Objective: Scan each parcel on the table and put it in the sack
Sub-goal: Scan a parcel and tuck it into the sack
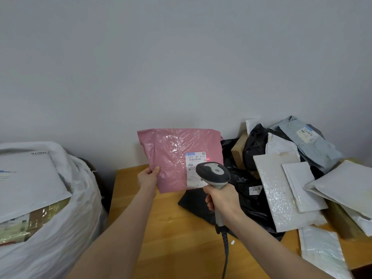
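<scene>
**Beam at the label's edge, parcel held by one corner**

Misreads look like the likeliest trouble. The red dot [207, 159] falls at the right margin of the label [194, 164], not across its barcode, and the pink parcel [171, 150] is glossy and crinkled, so glare may spoil the scan.

The left hand [148, 178] holds the parcel upright above the worktop [161, 228], fingers pinching only its lower left corner. The soft bag could sag or slip.

The right hand [223, 200] has its fingers [209, 204] wrapped round the handle of the scanner [213, 174].

The sack [60, 228] on the left is heaped to its mouth, so a dropped parcel may slide off. Black bags [247, 198] and white mailers [281, 198] crowd just beside the right arm, and the cable [225, 252] could catch on them.
</scene>
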